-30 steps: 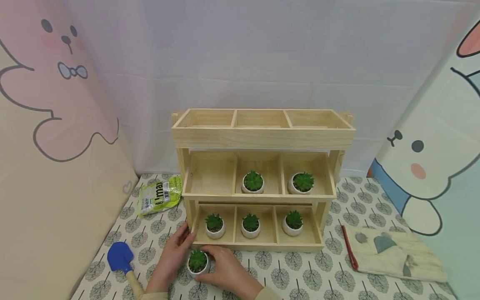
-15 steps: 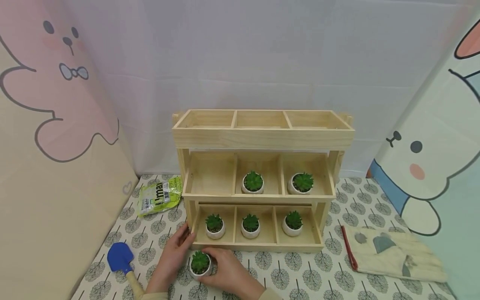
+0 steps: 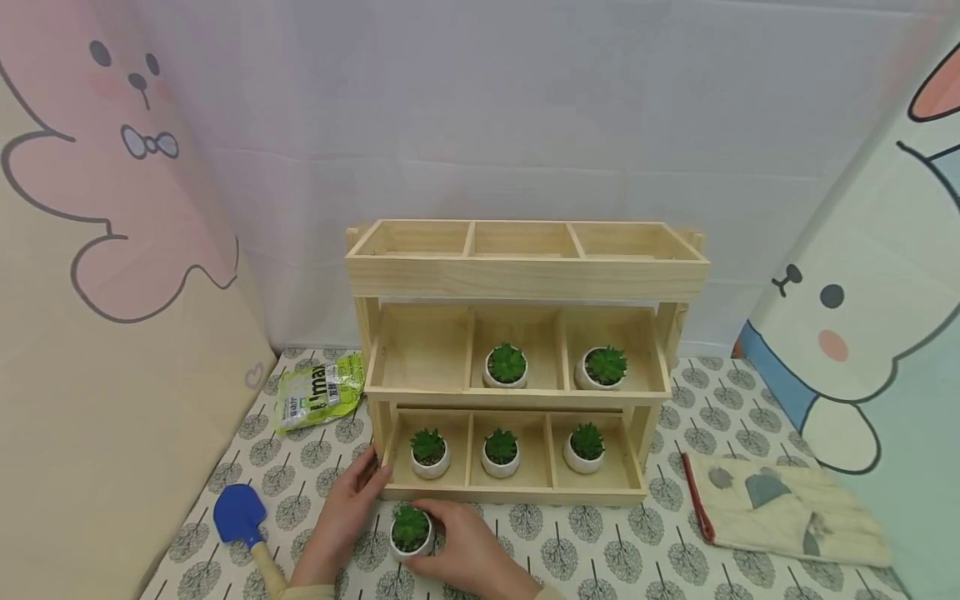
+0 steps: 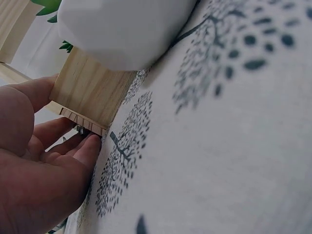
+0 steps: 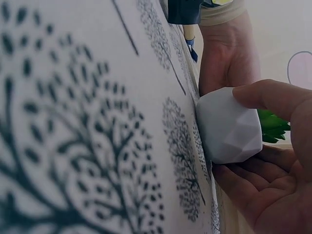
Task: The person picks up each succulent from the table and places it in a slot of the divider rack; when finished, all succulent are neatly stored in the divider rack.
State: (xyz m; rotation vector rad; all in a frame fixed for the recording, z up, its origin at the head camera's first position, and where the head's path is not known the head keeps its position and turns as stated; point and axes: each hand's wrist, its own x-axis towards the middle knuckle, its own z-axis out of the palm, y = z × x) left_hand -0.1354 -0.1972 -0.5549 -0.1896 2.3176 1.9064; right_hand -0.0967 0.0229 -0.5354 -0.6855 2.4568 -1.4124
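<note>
My right hand [image 3: 467, 546] grips a small white faceted pot [image 5: 231, 129] with a green succulent [image 3: 409, 527], thumb on one side and fingers on the other. The pot stands on the cloth in front of the wooden shelf's lower left corner. My left hand [image 3: 347, 508] holds that corner of the three-tier wooden shelf [image 3: 525, 277]; in the left wrist view its thumb and fingers lie on either side of the wood [image 4: 87, 87]. Several like pots sit in the shelf: one in each bottom compartment, plus one in the middle tier's centre [image 3: 506, 367] and one at its right [image 3: 602, 368].
A blue toy shovel [image 3: 240, 512] with a pale handle lies at the left. Behind it is a green and white packet [image 3: 318, 392]. Folded cream gloves [image 3: 783, 508] with a red edge lie at the right. The tree-print cloth [image 3: 558, 554] covers the table.
The right hand has shifted the potted succulent a little to the right along the shelf's front. The left hand stays at the shelf corner.
</note>
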